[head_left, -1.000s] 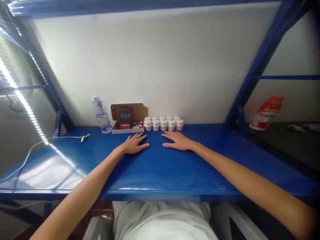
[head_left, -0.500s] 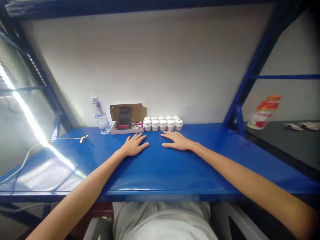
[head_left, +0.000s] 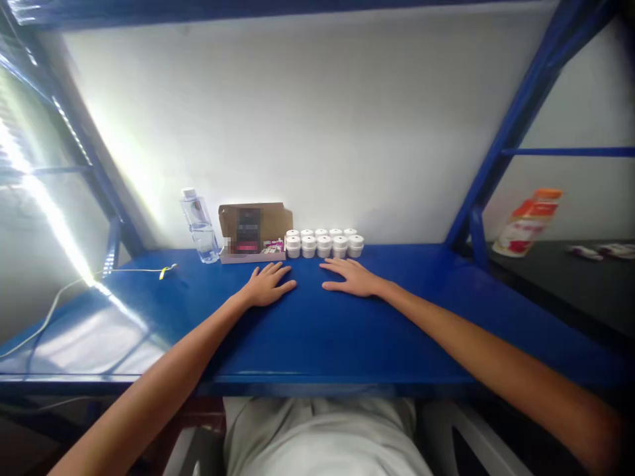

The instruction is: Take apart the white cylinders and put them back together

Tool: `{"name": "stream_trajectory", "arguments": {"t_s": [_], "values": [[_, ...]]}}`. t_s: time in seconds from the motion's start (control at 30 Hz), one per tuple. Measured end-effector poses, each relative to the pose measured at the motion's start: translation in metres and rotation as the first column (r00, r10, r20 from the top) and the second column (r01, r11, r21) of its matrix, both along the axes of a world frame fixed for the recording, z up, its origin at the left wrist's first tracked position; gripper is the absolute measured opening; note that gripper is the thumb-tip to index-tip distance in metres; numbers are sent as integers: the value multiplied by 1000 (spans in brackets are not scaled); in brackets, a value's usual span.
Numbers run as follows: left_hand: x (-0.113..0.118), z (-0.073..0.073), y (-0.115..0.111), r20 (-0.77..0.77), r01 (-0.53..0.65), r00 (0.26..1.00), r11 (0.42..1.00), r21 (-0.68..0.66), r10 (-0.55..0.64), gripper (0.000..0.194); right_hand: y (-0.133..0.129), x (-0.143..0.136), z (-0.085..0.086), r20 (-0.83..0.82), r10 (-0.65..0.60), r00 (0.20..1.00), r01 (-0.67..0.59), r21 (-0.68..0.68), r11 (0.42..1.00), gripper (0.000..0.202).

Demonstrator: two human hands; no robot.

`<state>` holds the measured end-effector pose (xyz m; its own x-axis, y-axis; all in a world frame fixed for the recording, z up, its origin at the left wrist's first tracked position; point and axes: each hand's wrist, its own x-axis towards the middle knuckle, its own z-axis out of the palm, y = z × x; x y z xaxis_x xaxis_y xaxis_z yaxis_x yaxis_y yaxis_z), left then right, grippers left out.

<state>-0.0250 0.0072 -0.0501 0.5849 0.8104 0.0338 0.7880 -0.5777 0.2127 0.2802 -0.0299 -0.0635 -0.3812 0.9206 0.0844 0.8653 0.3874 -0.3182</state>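
Note:
My left hand (head_left: pixel 266 285) lies flat on the blue table (head_left: pixel 307 337), fingers spread, holding nothing. It is just in front of an open cardboard box (head_left: pixel 275 221) with a dark item (head_left: pixel 248 228) and small purple-and-white packets (head_left: pixel 272 246) in it. To the right, my right hand (head_left: pixel 351 277) also rests flat with its fingers apart and nothing in it. Beyond its fingertips stand several white lidded containers (head_left: pixel 324 246) in two rows, beside the box.
A clear bottle (head_left: pixel 202 228) stands left of the box. A pale cable (head_left: pixel 54 307) with a yellow tag (head_left: pixel 163 272) crosses the table's left side. Blue frame posts (head_left: pixel 501 142) rise at both sides. An orange-capped bottle (head_left: pixel 528 225) stands on a dark surface at right.
Both hands rest in the same places on the table. The view has shifted very slightly, and the wall looks brighter while the table looks darker.

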Motion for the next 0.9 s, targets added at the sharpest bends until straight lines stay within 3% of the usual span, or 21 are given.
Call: {"name": "stream_trajectory", "arguments": {"t_s": [0.9], "values": [[1,3,-1,-15,7,1000,1000,-11,-7,85,0,2,1,11,1,1000,0,-19,1000,90]]}}
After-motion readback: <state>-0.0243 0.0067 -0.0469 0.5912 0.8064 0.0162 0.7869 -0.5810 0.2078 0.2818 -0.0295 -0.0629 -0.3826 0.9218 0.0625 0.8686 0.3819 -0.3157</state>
